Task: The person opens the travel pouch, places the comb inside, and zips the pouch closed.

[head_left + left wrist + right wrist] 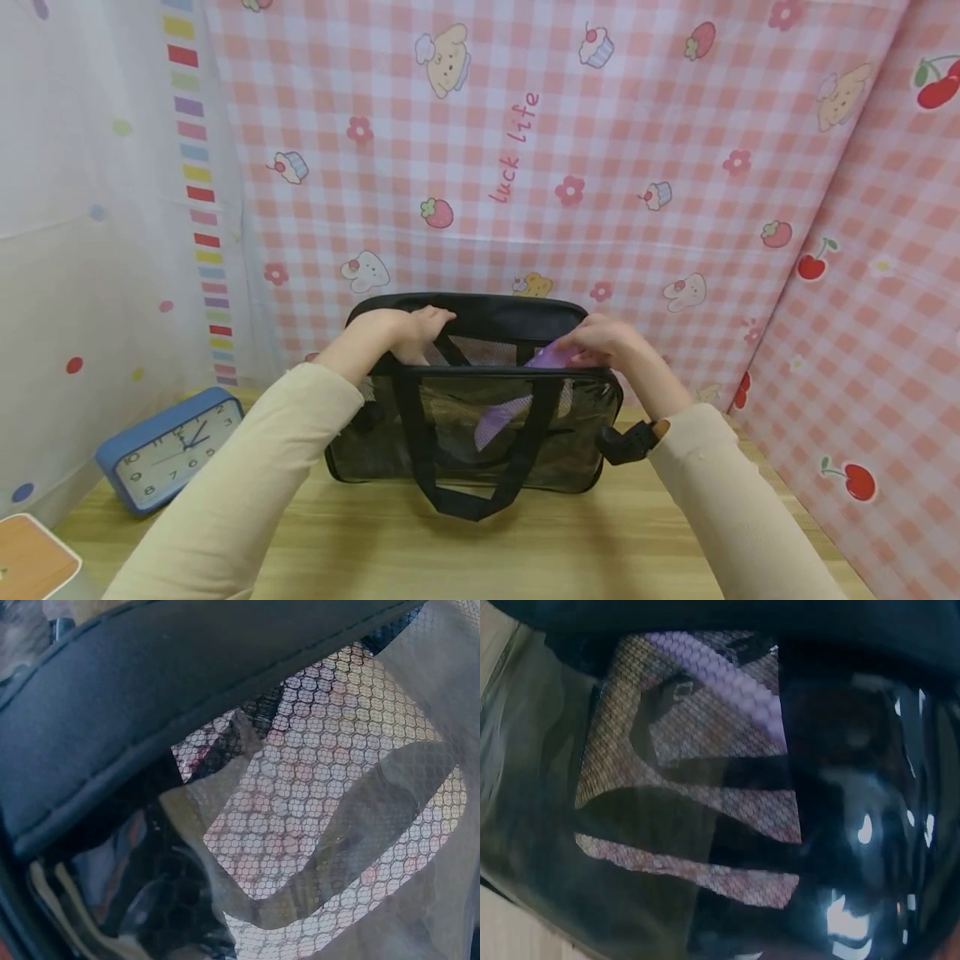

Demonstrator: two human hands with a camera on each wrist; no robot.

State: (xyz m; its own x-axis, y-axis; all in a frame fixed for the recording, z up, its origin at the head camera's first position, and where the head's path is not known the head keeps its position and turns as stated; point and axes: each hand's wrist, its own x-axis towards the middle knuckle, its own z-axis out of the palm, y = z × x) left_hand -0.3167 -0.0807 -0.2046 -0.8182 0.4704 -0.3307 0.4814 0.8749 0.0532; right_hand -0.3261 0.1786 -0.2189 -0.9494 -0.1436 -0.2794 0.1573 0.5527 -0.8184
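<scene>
A black see-through bag (472, 467) with mesh panels and black strap handles stands on the table, its top opening wide. My right hand (600, 337) pinches a long, flat purple item (551, 357) at the right end of the opening. The item slants down into the bag, and its lower part shows through the front. Seen from the right wrist, the purple item (720, 682) is a pale band behind mesh. At the opening's left end, my left hand (412, 332) reaches in with fingers extended and no item visible in it; the front rim hides part of it.
A blue-framed clock (180, 450) leans at the left of the wooden table (360, 550). At the lower left corner is a white-edged box-like thing (33, 558) with an orange-brown top. Pink checked cloth (637, 108) hangs close behind the bag and along the right.
</scene>
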